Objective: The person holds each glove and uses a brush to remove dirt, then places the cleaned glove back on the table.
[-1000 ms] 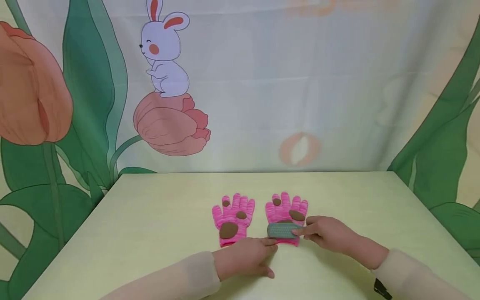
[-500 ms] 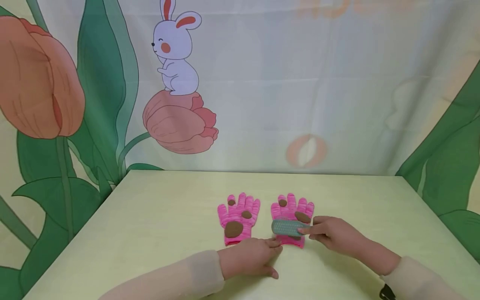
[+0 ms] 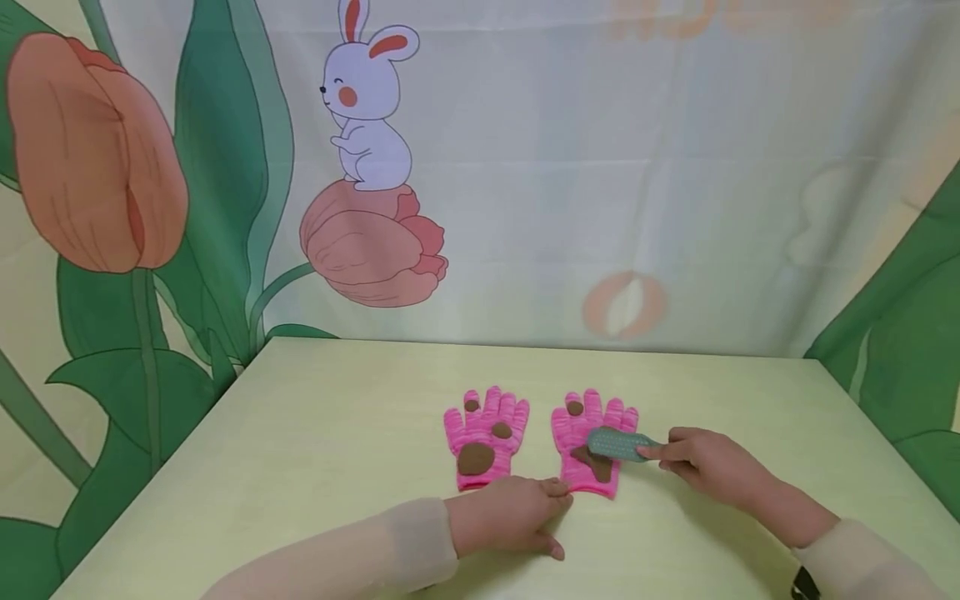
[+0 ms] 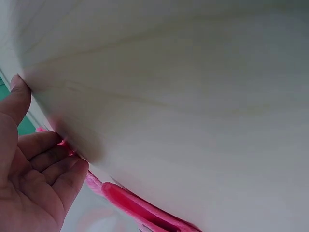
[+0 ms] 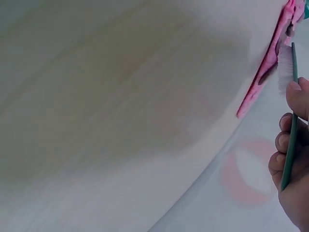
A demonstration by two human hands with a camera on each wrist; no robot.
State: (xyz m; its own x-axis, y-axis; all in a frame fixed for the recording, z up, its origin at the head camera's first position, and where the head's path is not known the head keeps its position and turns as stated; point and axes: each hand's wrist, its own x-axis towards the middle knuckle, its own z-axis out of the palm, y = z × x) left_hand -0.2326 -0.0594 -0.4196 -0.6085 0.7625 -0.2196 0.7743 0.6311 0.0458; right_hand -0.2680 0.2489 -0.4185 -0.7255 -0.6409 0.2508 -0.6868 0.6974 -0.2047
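Right glove [image 3: 591,422]: flat on the table [image 3: 337,433], its fingers pointing to the far side and its cuff towards you; a small brown spot [image 3: 575,408] marks one finger, and a ragged brown patch [image 3: 597,469] spreads over the near half, running partly under your brush [image 3: 615,445].
Left glove [image 3: 486,439]: flat too, just to the left and pointing the same way; you can see three brown marks on it, the largest near the cuff.
Right hand [image 3: 720,468]: your thumb and curled fingers grasp the brush by its handle, bristles facing the right glove; they seem to meet it.
Left hand [image 3: 517,515]: your fingers lie extended and relaxed, grasping nothing, with the tips at the right glove's near cuff edge.
Brushing so far: judging by how things lie, you are partway through the right glove, its brown patch looking smeared rather than gone.
Marks left: the finger spot, that patch and all three marks on the left glove, which looks untouched by the brush.
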